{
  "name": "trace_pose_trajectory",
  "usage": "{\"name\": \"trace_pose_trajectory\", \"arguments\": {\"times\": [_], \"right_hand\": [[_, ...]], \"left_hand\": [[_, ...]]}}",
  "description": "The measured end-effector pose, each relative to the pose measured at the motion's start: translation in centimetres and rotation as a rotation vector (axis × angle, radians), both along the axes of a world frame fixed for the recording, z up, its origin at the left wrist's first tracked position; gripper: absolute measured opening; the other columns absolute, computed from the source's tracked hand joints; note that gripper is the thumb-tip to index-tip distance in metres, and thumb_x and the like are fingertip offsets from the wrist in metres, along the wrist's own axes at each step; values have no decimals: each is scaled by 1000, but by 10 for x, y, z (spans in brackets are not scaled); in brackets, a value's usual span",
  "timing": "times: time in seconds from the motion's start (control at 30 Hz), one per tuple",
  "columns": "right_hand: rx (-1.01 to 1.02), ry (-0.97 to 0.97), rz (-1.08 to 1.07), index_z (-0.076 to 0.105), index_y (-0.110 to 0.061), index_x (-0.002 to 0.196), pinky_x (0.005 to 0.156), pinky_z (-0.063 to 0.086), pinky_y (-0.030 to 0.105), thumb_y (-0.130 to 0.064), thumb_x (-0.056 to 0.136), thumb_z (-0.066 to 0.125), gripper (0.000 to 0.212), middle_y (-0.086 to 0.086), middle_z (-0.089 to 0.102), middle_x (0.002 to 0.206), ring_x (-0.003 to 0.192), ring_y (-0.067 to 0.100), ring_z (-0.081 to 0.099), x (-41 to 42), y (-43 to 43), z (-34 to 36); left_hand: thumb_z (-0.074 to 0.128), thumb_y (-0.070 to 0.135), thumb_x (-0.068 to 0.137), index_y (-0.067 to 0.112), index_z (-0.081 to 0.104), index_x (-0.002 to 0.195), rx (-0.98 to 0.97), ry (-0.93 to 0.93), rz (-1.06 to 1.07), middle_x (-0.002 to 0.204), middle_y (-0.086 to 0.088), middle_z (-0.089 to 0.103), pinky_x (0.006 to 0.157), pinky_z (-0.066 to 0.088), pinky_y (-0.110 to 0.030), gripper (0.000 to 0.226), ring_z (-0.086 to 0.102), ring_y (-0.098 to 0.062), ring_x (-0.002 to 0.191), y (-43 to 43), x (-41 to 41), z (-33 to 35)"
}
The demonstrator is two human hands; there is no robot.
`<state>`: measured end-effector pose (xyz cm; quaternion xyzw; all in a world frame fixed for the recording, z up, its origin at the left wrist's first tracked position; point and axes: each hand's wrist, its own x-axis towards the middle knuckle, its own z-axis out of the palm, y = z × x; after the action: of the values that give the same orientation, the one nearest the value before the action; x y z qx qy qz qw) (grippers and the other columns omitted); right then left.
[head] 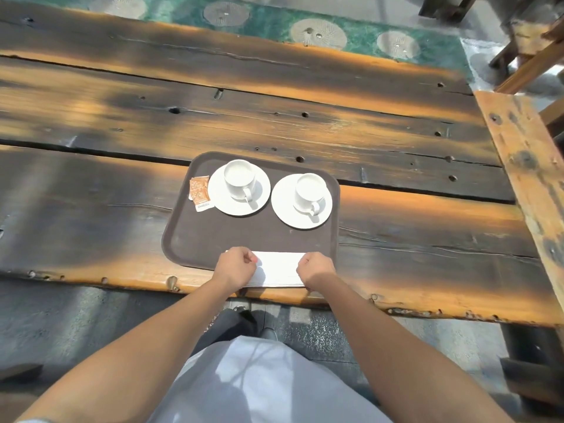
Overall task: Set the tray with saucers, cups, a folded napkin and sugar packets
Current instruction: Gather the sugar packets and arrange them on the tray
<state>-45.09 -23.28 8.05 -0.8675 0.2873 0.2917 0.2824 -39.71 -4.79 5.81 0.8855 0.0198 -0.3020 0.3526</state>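
A dark brown tray [195, 239] lies near the front edge of the wooden table. On it stand two white saucers, the left saucer [262, 193] and the right saucer [282, 203], each bearing a white cup: left cup [239, 175], right cup [309, 189]. Orange sugar packets [199, 190] lie at the tray's left, beside the left saucer. A white folded napkin [279, 268] rests across the tray's front rim. My left hand [235, 267] pinches its left end and my right hand [316, 268] pinches its right end.
The table is of dark, worn planks [274, 123] with holes and gaps. A wooden bench or frame [525, 166] runs along the right side. Beyond the table lies a green patterned floor [305, 29]. My legs and apron show below.
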Motion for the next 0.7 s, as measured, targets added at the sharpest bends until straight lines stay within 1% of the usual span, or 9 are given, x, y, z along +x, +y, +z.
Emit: {"name": "trace_pose_trajectory", "arguments": {"times": [0.1, 0.17, 0.23, 0.33, 0.4, 0.5, 0.57, 0.63, 0.7], "right_hand": [[-39, 13, -41, 68, -13, 110, 93, 54, 34, -13, 89, 49, 28, 9, 67, 114, 113, 29, 60, 9, -4, -11], [-58, 10, -57, 65, -18, 116, 92, 52, 31, -18, 90, 52, 29, 5, 64, 119, 115, 27, 58, 16, -7, -16], [-38, -35, -102, 65, -18, 113, 87, 50, 27, -16, 88, 52, 29, 4, 63, 118, 112, 26, 57, 23, -9, -21], [10, -89, -164, 66, -19, 99, 78, 44, 25, -14, 84, 52, 21, 3, 67, 109, 104, 24, 58, 37, -10, -24], [35, -89, -154, 66, -16, 94, 78, 46, 27, -13, 82, 51, 19, 3, 68, 103, 103, 25, 59, 49, -8, -24], [39, -89, -116, 65, -7, 86, 78, 52, 32, -11, 79, 49, 18, 9, 70, 92, 96, 29, 61, 70, -4, -25], [55, -104, -103, 65, -3, 87, 81, 55, 36, -10, 79, 49, 19, 12, 71, 91, 94, 32, 63, 84, 1, -27], [85, -123, -96, 66, -4, 94, 85, 54, 37, -11, 84, 51, 20, 14, 71, 97, 96, 32, 64, 99, 7, -29], [98, -156, -64, 66, -3, 98, 87, 52, 36, -12, 87, 53, 19, 14, 70, 101, 98, 32, 62, 116, 13, -32]], "left_hand": [[55, 11, 90, 23, 63, 82, 35, -40, -72, 84, 9, 65, 76, 40, -19, 17, 60, -16, 84, -3, 5, -6], [54, 12, 89, 24, 63, 85, 53, -36, -111, 89, 7, 67, 75, 41, -21, 16, 61, -17, 85, -4, 15, -8], [55, 12, 89, 22, 65, 89, 61, -31, -118, 92, 3, 69, 75, 43, -23, 14, 63, -20, 89, -4, 29, -8], [58, 12, 90, 16, 68, 95, 56, -16, -91, 96, -2, 71, 75, 42, -23, 12, 62, -21, 90, -6, 53, -11], [60, 14, 90, 14, 68, 96, 53, -1, -69, 96, -4, 70, 75, 43, -23, 10, 61, -21, 90, -7, 65, -12], [60, 15, 91, 13, 68, 94, 41, 18, -16, 95, -5, 71, 79, 46, -26, 9, 63, -23, 94, -7, 82, -14], [59, 17, 90, 15, 67, 87, 39, 40, 68, 90, -4, 70, 80, 50, -28, 9, 65, -25, 93, -4, 93, -16], [57, 20, 91, 17, 64, 79, 23, 86, 191, 84, -5, 70, 81, 57, -36, 15, 67, -29, 89, 0, 105, -20], [57, 23, 92, 15, 62, 78, 17, 139, 316, 83, -9, 71, 76, 61, -42, 17, 69, -30, 79, 4, 118, -23]]}}
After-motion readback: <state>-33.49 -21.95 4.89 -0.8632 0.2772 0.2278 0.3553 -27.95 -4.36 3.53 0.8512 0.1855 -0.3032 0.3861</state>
